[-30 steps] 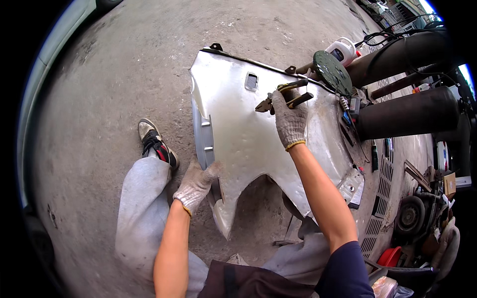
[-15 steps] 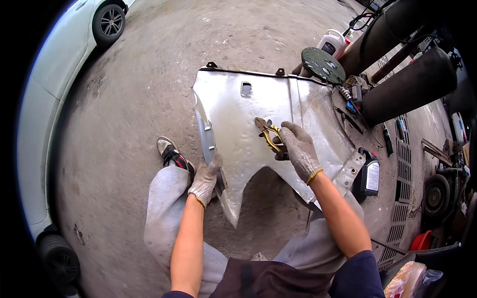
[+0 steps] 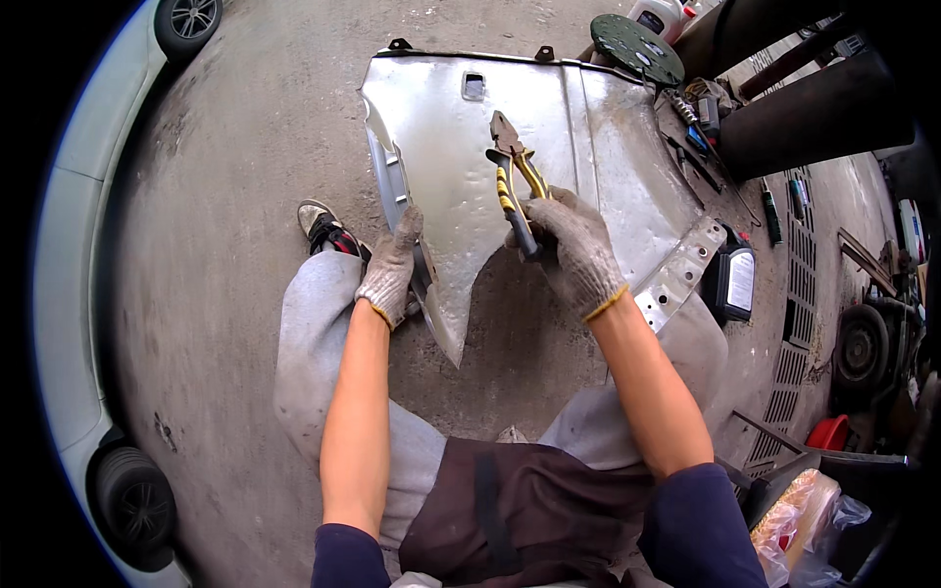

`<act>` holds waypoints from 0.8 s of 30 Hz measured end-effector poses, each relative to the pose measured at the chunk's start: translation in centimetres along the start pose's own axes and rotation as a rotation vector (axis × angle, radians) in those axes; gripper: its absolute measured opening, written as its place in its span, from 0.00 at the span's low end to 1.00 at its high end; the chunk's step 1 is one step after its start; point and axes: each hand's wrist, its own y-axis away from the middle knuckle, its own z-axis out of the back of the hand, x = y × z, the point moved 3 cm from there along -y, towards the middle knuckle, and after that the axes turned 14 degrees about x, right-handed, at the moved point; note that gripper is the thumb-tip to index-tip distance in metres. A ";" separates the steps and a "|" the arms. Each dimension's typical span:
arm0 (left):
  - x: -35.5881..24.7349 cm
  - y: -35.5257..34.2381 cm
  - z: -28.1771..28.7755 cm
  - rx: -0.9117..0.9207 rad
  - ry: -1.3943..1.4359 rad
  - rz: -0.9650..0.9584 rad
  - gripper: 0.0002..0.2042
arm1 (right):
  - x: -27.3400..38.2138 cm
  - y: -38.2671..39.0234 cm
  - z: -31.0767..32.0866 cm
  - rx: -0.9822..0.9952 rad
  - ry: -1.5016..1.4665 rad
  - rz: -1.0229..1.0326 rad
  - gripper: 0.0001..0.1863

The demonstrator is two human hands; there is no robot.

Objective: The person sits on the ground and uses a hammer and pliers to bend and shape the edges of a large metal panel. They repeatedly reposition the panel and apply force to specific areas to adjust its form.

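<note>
A bare silver car fender (image 3: 510,137) with a dented, worn surface lies in front of me, its wheel arch cutout toward my body. My left hand (image 3: 390,263), in a knitted work glove, grips the fender's left edge with the thumb on top. In my gloved right hand (image 3: 573,245) is a pair of pliers (image 3: 512,171) with yellow and black handles. The pliers' rusty jaws point away from me over the panel, and the handles look spread apart. Part of one handle is hidden by my fingers.
A white car (image 3: 78,225) stands at the left. To the right are a dark bottle (image 3: 730,279), hand tools (image 3: 691,162), a round green plate (image 3: 637,49) and a black cylinder (image 3: 814,122). A drain grate (image 3: 790,323) runs along the floor beside a red bowl (image 3: 829,432).
My right hand has drawn the pliers nearer to my body and turned their jaws more directly away from me. The view has tilted down, while my left hand keeps the fender edge.
</note>
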 end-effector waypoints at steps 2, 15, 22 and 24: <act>-0.4 0.6 -0.1 0.069 -0.019 0.084 0.47 | -0.2 5.7 -1.4 0.029 -0.058 0.023 0.18; -0.2 0.0 -0.8 0.013 -0.115 0.043 0.52 | -9.5 18.5 -3.2 0.056 -0.232 -0.458 0.31; -0.2 0.2 -0.9 -0.025 -0.058 0.000 0.50 | -9.7 16.0 -5.0 0.118 -0.515 -0.402 0.36; -0.1 0.1 -0.9 -0.006 -0.036 -0.006 0.49 | -10.3 15.4 -5.3 0.123 -0.533 -0.361 0.35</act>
